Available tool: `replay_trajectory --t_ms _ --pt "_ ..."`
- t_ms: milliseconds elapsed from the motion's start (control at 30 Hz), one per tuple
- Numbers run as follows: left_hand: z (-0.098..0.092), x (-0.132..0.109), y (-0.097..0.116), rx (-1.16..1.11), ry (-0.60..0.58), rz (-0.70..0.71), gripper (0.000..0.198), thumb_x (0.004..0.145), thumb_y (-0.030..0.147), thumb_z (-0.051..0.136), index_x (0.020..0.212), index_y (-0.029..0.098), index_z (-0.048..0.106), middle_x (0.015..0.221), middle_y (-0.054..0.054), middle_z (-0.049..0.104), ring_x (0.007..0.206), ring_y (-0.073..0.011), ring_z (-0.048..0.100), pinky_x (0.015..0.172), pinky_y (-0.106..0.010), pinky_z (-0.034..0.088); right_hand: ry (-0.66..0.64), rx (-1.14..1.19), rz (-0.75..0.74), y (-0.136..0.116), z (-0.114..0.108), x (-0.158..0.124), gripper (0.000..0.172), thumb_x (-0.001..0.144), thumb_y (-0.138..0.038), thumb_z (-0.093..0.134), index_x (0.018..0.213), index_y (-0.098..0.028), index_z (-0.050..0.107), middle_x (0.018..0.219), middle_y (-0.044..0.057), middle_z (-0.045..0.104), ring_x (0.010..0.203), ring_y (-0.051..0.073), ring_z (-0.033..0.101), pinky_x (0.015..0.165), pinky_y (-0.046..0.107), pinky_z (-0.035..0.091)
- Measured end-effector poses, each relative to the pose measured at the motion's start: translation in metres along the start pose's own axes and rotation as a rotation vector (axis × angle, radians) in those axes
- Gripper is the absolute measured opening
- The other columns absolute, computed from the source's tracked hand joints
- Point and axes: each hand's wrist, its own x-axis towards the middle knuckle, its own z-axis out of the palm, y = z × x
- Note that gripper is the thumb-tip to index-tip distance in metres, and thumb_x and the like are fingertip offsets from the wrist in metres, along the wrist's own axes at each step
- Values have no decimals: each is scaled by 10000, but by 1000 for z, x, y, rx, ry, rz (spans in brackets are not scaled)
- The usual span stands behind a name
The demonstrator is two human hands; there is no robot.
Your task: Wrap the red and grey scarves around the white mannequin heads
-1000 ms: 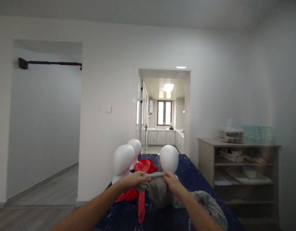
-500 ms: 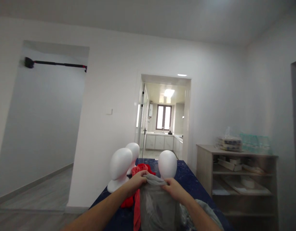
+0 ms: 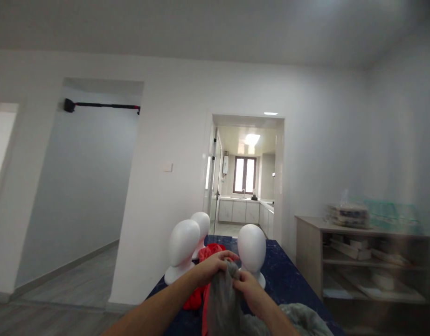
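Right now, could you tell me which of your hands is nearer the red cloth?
Left. The left hand grips the grey cloth directly in front of the red cloth; the right hand holds the same grey cloth lower and further right, away from the red.

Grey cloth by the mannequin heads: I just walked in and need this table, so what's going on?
A person's left hand and right hand both pinch the top of a grey cloth, held bunched above the dark blue table. Behind it stand three white mannequin heads, with a red cloth lying among them.
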Motion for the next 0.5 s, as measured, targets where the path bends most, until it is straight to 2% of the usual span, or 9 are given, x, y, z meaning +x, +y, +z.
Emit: replay_trajectory --t_ms 100,167,200,267,367,433,500 --pt "-9 -3 5 181 -13 8 601 611 200 777 1209 245 735 979 3 728 854 -185 647 738 -272 449 106 -8 0 -12 -11 3 471 733 -561 847 1012 -184 812 918 52 811 921 283 720 895 398 503" --pt "-15 -1 7 401 -18 -10 658 587 272 859 1233 262 733 1017 6 743 896 -206 660 772 -287 460 158 36 -9 -24 -20 5 488 727 -582 845 1025 -198 802 962 55 817 937 287 724 897 401 516" --pt "-17 0 7 516 -26 -18 652 554 286 885 1191 262 753 1002 12 749 898 -216 663 780 -295 462 160 55 -11 -31 -24 5 493 729 -597 843 1017 -200 797 966 58 818 927 285 728 896 402 521" --pt "-20 4 8 658 -63 -34 489 508 256 885 990 242 805 889 25 748 842 -225 656 774 -313 459 133 68 -14 -45 -29 5 478 740 -605 843 980 -195 791 937 60 817 893 273 733 887 398 526" --pt "-19 6 14 589 -110 -44 180 558 227 792 738 219 802 712 26 705 722 -209 618 774 -341 467 108 70 -14 -65 -33 3 446 750 -579 852 961 -192 785 898 54 813 859 257 737 863 389 540" --pt "-15 3 20 464 -114 -21 168 604 232 704 742 223 799 718 17 710 725 -207 628 823 -355 490 107 90 10 -75 -36 1 447 757 -572 845 990 -195 784 888 55 809 822 246 736 827 385 559" --pt "-10 -1 25 241 -156 36 230 639 248 620 795 220 786 782 -6 730 783 -213 662 907 -367 506 105 121 44 -80 -40 -2 442 778 -565 828 1023 -200 781 860 52 798 753 223 722 767 373 577"
